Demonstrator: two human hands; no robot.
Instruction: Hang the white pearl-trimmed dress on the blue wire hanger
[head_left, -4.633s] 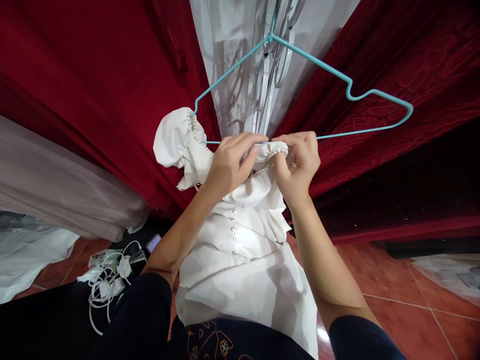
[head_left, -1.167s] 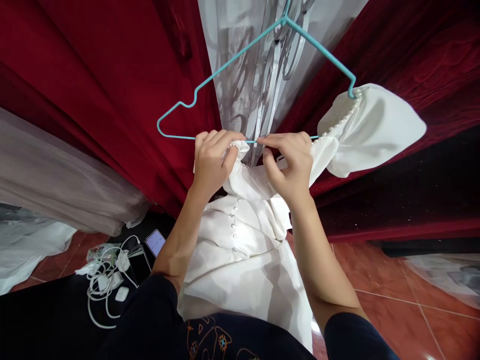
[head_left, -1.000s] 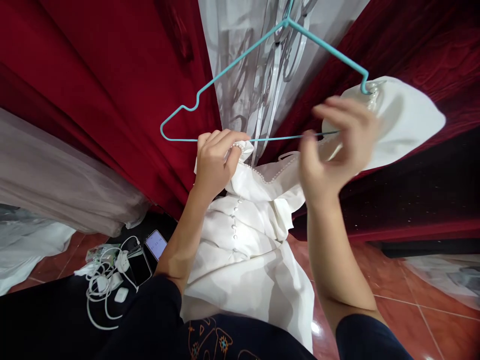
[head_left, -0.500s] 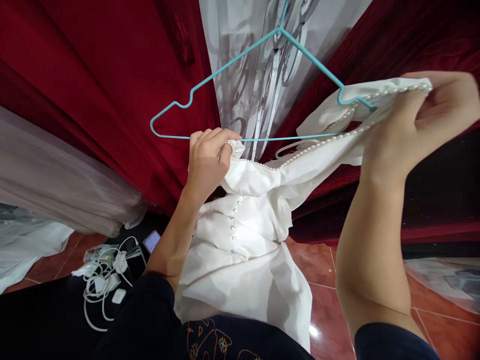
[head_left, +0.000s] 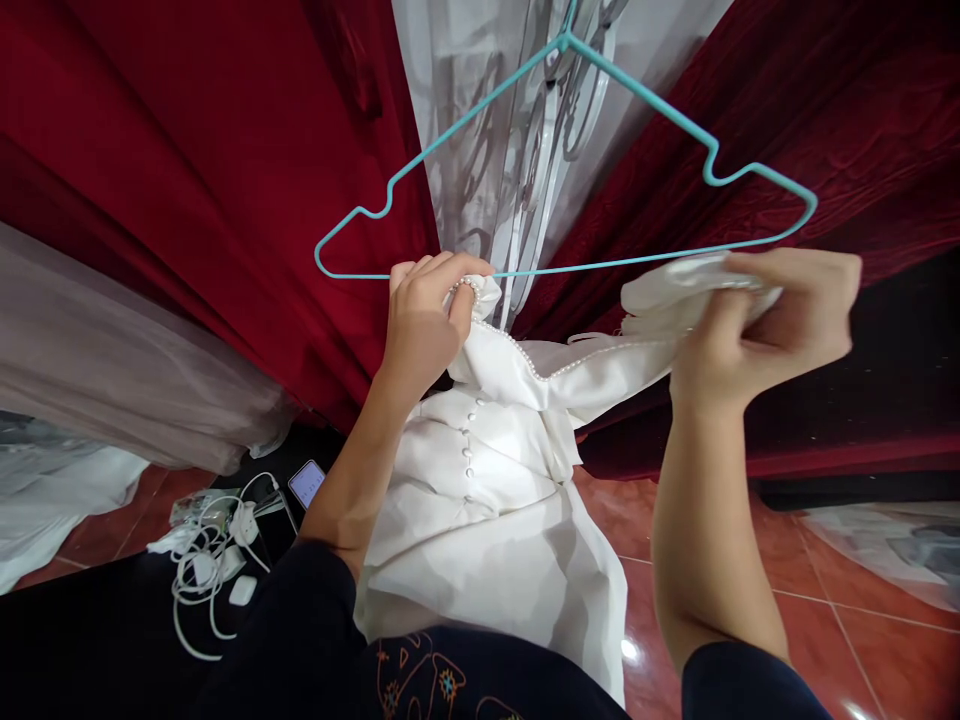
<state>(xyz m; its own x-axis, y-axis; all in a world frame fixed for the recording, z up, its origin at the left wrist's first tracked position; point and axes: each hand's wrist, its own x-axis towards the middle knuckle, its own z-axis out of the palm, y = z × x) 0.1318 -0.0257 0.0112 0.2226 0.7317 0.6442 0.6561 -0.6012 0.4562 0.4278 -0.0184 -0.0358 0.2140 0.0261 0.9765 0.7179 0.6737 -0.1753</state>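
Note:
A white dress [head_left: 510,440] with a beaded neckline and a row of covered buttons hangs down in front of me. My left hand [head_left: 431,305] grips its left top edge, with the fingers up at the bottom bar of a light-blue hanger [head_left: 630,262]. On the other side my right hand [head_left: 772,325], slightly blurred, pinches the right end of the beaded top edge. That end is below the hanger's right arm and apart from it. The hanger's hook is cut off at the top of the view.
Dark red curtains [head_left: 225,150] hang behind on both sides, with white ornate metalwork [head_left: 532,180] between them. At lower left a black surface [head_left: 90,640] bears tangled white cables [head_left: 199,575], a small white case [head_left: 241,590] and a lit phone [head_left: 306,484]. Reddish floor tiles [head_left: 847,620] show at right.
My right hand has moved down and left, drawing the dress's right end off the hanger's right arm, which now shows whole. My left hand has barely moved.

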